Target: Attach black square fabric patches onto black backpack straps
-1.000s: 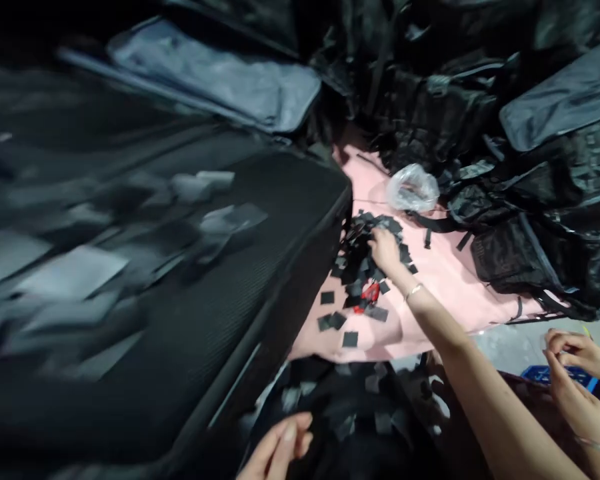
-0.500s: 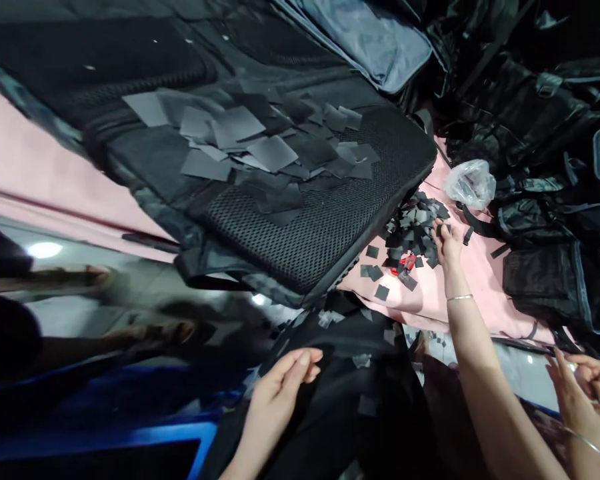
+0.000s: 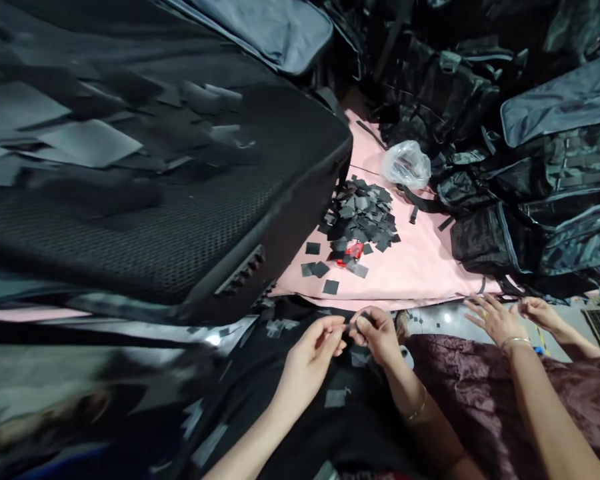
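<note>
Nearby, the right hand (image 3: 383, 341) pinches a small dark piece (image 3: 351, 327); the left hand (image 3: 313, 348) has fingertips together beside it, its grip unclear. Farther, dark squares (image 3: 366, 212) lie piled on pink cloth (image 3: 423, 263), right of a black mesh bag (image 3: 225, 227).

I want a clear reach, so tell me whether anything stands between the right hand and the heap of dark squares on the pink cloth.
Nothing visible blocks the line from the right hand to the heap; a red thing and some loose squares lie low at its near side. The black bag stands left of that line.
</note>
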The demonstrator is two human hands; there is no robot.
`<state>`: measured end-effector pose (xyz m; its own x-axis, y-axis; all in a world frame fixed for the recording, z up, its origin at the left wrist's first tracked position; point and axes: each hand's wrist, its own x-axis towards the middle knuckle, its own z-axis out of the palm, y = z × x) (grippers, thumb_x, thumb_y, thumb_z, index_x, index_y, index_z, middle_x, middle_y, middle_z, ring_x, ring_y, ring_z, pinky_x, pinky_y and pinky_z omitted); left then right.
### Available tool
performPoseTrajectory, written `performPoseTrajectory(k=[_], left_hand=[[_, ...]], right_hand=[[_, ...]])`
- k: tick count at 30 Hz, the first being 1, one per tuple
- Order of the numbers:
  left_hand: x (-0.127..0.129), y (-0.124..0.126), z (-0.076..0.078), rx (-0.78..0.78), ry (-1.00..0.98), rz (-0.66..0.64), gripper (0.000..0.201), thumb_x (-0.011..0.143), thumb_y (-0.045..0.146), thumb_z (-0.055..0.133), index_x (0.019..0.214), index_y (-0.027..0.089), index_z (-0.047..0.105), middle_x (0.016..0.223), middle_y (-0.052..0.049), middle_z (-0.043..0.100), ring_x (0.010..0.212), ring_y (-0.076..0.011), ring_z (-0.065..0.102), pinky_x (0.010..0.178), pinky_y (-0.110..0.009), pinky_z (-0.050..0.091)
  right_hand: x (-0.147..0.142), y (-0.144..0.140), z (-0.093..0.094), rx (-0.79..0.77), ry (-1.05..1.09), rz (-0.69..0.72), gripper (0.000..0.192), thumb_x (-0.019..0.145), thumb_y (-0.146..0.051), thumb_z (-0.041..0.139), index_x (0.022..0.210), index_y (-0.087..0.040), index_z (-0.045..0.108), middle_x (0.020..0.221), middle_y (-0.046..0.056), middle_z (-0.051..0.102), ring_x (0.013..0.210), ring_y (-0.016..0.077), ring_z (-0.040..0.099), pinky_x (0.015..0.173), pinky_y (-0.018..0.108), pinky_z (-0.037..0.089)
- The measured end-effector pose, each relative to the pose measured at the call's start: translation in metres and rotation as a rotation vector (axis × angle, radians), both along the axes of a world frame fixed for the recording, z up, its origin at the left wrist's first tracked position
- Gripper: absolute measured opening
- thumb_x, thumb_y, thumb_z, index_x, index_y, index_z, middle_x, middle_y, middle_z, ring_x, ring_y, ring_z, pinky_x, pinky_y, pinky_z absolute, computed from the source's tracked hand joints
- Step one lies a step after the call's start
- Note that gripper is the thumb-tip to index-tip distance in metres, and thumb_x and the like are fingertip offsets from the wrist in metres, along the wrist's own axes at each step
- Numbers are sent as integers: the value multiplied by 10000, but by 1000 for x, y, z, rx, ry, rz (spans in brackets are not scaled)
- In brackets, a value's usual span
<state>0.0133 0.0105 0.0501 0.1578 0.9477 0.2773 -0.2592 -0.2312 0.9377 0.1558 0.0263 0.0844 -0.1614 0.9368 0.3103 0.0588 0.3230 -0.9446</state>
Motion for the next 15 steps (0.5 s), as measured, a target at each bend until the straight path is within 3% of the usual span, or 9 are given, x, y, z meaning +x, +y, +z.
performPoseTrajectory(k=[3, 10, 13, 15], left_hand=[[14, 3, 3, 16, -3, -58, 562, 735, 553, 516, 1052, 88, 512, 851, -78, 566, 688, -140, 530, 648, -236, 462], [20, -6, -2, 18, 22, -22, 462, 730, 495, 571, 963, 96, 564, 773, -48, 555, 654, -123, 526, 622, -218, 455], [24, -7, -3, 50, 61, -22, 441, 721, 473, 598, 958, 104, 558, 721, -23, 518, 645, -121, 508, 608, -222, 454], [29, -6, -2, 60, 48, -40, 422, 721, 465, 603, 936, 106, 547, 673, -5, 481, 626, -113, 490, 597, -219, 445]], right_hand=[[0, 2, -24, -6, 115, -11, 379, 727, -457, 626, 735, -98, 505, 549, 21, 498, 404, 43, 368, 395, 171, 243], [14, -6, -23, 134, -100, -84, 406, 787, -438, 567, 596, -95, 462, 456, -11, 402, 407, 31, 344, 417, 171, 261], [13, -1, -27, 69, 22, -80, 476, 759, -459, 597, 531, -103, 381, 431, -28, 325, 385, 18, 273, 385, 170, 196], [14, 0, -30, -55, 129, -39, 524, 705, -504, 635, 519, -113, 340, 410, -40, 294, 357, 14, 232, 358, 171, 148]])
